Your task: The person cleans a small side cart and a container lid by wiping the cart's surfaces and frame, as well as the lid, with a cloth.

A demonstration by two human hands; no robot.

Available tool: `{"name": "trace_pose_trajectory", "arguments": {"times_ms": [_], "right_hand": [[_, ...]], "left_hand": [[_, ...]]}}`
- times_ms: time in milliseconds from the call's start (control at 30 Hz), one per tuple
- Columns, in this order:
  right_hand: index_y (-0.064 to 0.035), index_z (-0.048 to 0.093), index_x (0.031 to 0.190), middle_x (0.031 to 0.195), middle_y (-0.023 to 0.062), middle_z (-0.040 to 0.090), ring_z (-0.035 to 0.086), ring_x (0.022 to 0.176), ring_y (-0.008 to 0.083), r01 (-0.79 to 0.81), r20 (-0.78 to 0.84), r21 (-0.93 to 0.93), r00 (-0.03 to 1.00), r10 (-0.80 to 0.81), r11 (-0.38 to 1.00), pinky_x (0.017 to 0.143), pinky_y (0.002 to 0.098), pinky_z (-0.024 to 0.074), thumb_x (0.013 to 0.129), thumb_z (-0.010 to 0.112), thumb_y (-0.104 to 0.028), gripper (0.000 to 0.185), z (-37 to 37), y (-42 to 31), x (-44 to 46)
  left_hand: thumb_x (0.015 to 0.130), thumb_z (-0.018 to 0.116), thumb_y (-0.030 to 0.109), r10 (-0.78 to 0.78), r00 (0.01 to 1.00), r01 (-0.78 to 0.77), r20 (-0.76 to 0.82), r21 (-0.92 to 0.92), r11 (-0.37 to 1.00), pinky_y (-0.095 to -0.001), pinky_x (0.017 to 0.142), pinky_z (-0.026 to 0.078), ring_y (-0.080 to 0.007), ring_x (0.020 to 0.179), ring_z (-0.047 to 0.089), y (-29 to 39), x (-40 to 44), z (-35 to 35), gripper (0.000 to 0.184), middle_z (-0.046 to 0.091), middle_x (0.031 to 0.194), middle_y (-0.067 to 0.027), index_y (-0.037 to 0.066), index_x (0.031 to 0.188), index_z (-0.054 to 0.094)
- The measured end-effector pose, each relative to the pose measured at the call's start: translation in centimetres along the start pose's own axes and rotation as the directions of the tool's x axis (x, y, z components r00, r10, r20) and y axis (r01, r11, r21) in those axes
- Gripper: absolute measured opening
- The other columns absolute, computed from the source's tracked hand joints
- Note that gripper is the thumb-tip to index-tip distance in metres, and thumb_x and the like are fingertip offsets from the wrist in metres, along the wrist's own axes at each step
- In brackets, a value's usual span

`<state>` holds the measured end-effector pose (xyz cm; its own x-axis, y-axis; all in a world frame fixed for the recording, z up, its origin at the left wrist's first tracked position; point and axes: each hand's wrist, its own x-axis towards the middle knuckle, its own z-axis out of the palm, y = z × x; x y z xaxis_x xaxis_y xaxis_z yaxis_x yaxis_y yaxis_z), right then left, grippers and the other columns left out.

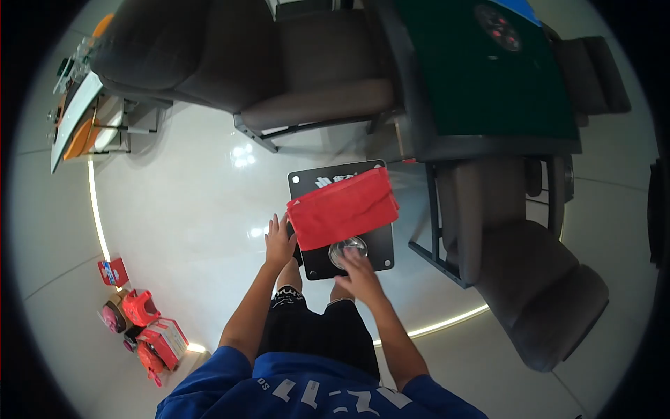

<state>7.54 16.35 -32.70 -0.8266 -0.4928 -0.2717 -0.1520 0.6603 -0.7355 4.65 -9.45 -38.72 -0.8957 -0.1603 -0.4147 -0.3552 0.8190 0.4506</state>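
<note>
So we've got a red cloth [342, 209] folded into a slab, lying a bit crooked across a small black worktop [323, 265]. Our left hand [280, 244] is open, fingers spread, right by the cloth's left edge; can't tell if it's actually touching. Our right hand [359, 274] is over a shiny round dish [340, 250] just below the cloth, fingers pretty straight but blurry, so we can't say whether it's gripping the rim.

Writing check: the worktop has a white logo [323, 182] and some characters along its far edge, partly under the cloth, too small for us to read. Our blue shirt [223, 383] has big white characters plus what looks like a small "SO". The black shorts [314, 335] have white lettering on the left leg, not legible. There's a red and white box [165, 342] on the floor, lower left, print unreadable. Grey-brown chairs [335, 49] sit around a green table [495, 98].
</note>
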Motion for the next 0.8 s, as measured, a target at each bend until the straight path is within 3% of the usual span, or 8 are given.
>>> {"name": "trace_pose_trajectory", "arguments": {"times_ms": [100, 167, 233, 267, 333, 400, 500, 800], "right_hand": [[-0.0085, 0.049, 0.131, 0.145, 0.0202, 0.032, 0.026, 0.136, 0.0385, -0.121, -0.009, -0.168, 0.993, 0.121, 0.978, 0.108, 0.0542, 0.0226, 0.075, 0.072, -0.033, 0.065, 0.4, 4.8, 4.7], [-0.0126, 0.047, 0.134, 0.147, 0.0200, 0.029, 0.024, 0.137, 0.0380, -0.163, -0.130, -0.223, 0.982, 0.137, 0.961, 0.108, 0.0575, 0.0197, 0.077, 0.069, -0.035, 0.065, 0.5, 7.5, 7.6], [-0.0144, 0.047, 0.135, 0.148, 0.0181, 0.029, 0.025, 0.137, 0.0369, -0.177, -0.201, -0.331, 0.973, 0.114, 0.927, 0.108, 0.0580, 0.0189, 0.079, 0.066, -0.036, 0.063, -0.2, 10.0, 11.6], [-0.0162, 0.046, 0.136, 0.148, 0.0162, 0.029, 0.025, 0.138, 0.0358, -0.193, -0.276, -0.423, 0.958, 0.077, 0.886, 0.108, 0.0584, 0.0181, 0.081, 0.064, -0.036, 0.061, -0.3, 11.0, 13.2], [-0.0187, 0.047, 0.136, 0.148, 0.0136, 0.030, 0.026, 0.137, 0.0341, -0.117, -0.222, -0.464, 0.975, 0.012, 0.878, 0.108, 0.0591, 0.0179, 0.081, 0.061, -0.035, 0.059, 0.3, 13.7, 15.6], [-0.0212, 0.047, 0.136, 0.148, 0.0111, 0.031, 0.027, 0.137, 0.0324, -0.038, -0.161, -0.494, 0.986, -0.049, 0.869, 0.108, 0.0598, 0.0177, 0.081, 0.059, -0.035, 0.057, 1.2, 15.7, 16.9], [-0.0261, 0.047, 0.136, 0.148, 0.0072, 0.032, 0.029, 0.137, 0.0294, -0.082, -0.168, -0.509, 0.986, -0.005, 0.857, 0.108, 0.0601, 0.0181, 0.079, 0.058, -0.034, 0.059, 2.5, 16.1, 18.8], [-0.0289, 0.043, 0.138, 0.148, 0.0075, 0.032, 0.027, 0.138, 0.0288, -0.086, -0.148, -0.565, 0.989, 0.002, 0.821, 0.109, 0.0603, 0.0136, 0.077, 0.056, -0.036, 0.063, 3.2, 17.2, 16.4]], "left_hand": [[0.089, 0.055, 0.027, -0.236, 0.963, 0.226, -0.129, -0.085, 0.970, -0.0652, 0.103, 0.023, -0.0408, 0.137, 0.022, 1.4, 3.3, 4.6, 0.060, 0.025, 0.148, -0.0207, 0.010, 0.141, 0.031], [0.090, 0.054, 0.031, -0.338, 0.921, 0.328, -0.193, -0.081, 0.941, -0.0644, 0.103, 0.021, -0.0395, 0.138, 0.021, 2.3, 4.6, 7.4, 0.062, 0.025, 0.148, -0.0201, 0.006, 0.141, 0.030], [0.089, 0.051, 0.040, -0.045, 0.965, 0.061, -0.258, 0.053, 0.997, -0.0687, 0.104, 0.011, -0.0357, 0.139, 0.019, 3.1, 7.1, 10.2, 0.064, 0.024, 0.150, -0.0174, 0.015, 0.144, 0.030], [0.089, 0.051, 0.040, -0.055, 0.964, 0.069, -0.260, 0.046, 0.997, -0.0687, 0.104, 0.011, -0.0357, 0.139, 0.019, 3.5, 7.7, 11.5, 0.064, 0.024, 0.150, -0.0174, 0.015, 0.144, 0.030], [0.088, 0.049, 0.041, -0.021, 0.969, 0.101, -0.246, 0.318, 0.943, -0.0708, 0.103, 0.008, -0.0327, 0.139, 0.021, 4.0, 7.9, 13.3, 0.061, 0.026, 0.150, -0.0141, 0.015, 0.142, 0.035], [0.085, 0.049, 0.041, -0.030, 0.962, 0.111, -0.272, 0.287, 0.951, -0.0723, 0.102, 0.005, -0.0328, 0.139, 0.021, 3.6, 8.4, 13.9, 0.061, 0.028, 0.149, -0.0115, 0.016, 0.140, 0.040], [0.079, 0.052, 0.038, -0.040, 0.968, 0.109, -0.247, 0.272, 0.956, -0.0718, 0.102, 0.003, -0.0351, 0.138, 0.022, 2.8, 9.0, 13.2, 0.065, 0.029, 0.149, -0.0115, 0.017, 0.139, 0.041], [0.082, 0.047, 0.040, -0.038, 0.970, 0.108, -0.239, 0.286, 0.952, -0.0729, 0.101, 0.005, -0.0358, 0.139, 0.021, 2.7, 8.2, 14.3, 0.062, 0.028, 0.150, -0.0113, 0.017, 0.139, 0.041]]}}
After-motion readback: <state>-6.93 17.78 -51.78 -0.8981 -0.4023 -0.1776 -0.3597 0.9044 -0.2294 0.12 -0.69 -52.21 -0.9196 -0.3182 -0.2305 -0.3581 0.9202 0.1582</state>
